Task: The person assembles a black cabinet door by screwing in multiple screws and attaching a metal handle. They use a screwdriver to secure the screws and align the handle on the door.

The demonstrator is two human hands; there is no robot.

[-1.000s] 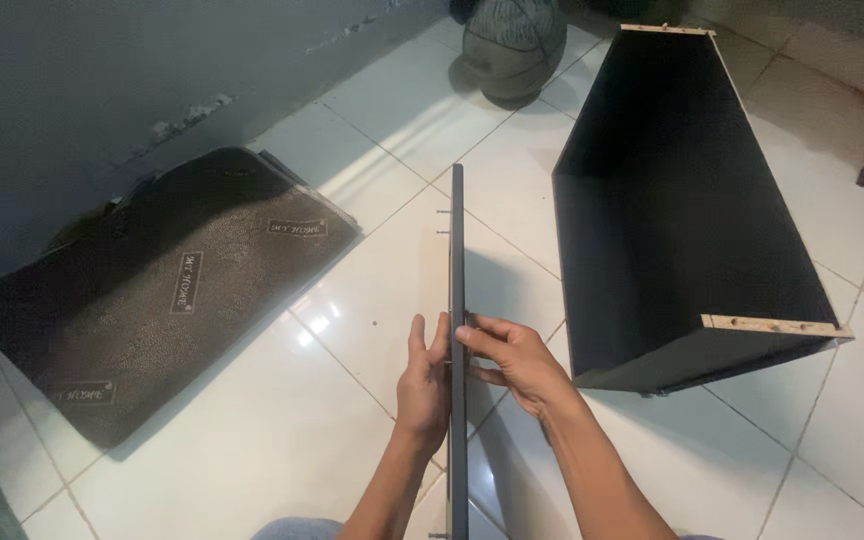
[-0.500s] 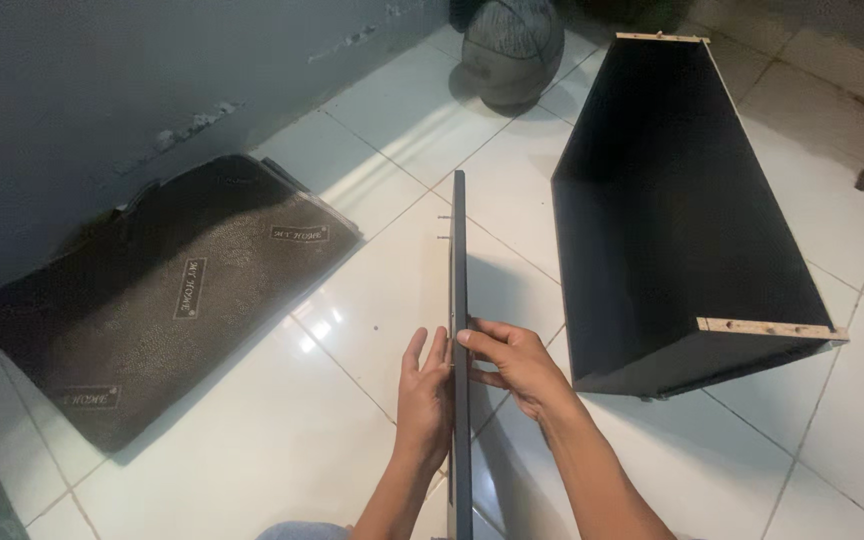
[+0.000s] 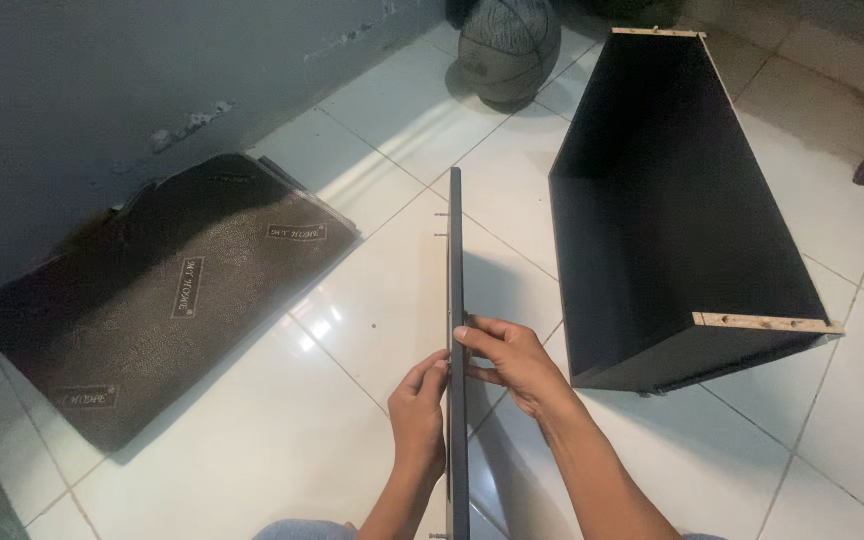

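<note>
A thin black board (image 3: 455,270) stands on edge on the white tiled floor, running away from me, with small pegs sticking out of its left face near the far end. My left hand (image 3: 420,410) presses flat against its left side. My right hand (image 3: 512,365) grips its top edge from the right, fingers curled over it. To the right lies a black open cabinet shell (image 3: 672,210) with raw wooden edges showing dowel holes.
A dark floor mat (image 3: 162,300) lies at the left against a grey wall. A grey ball (image 3: 509,45) rests at the far end of the floor. White floor tiles (image 3: 252,450) surround the board.
The view has shifted slightly. Both hands stay on the board at about the same spot; the board remains upright on its edge.
</note>
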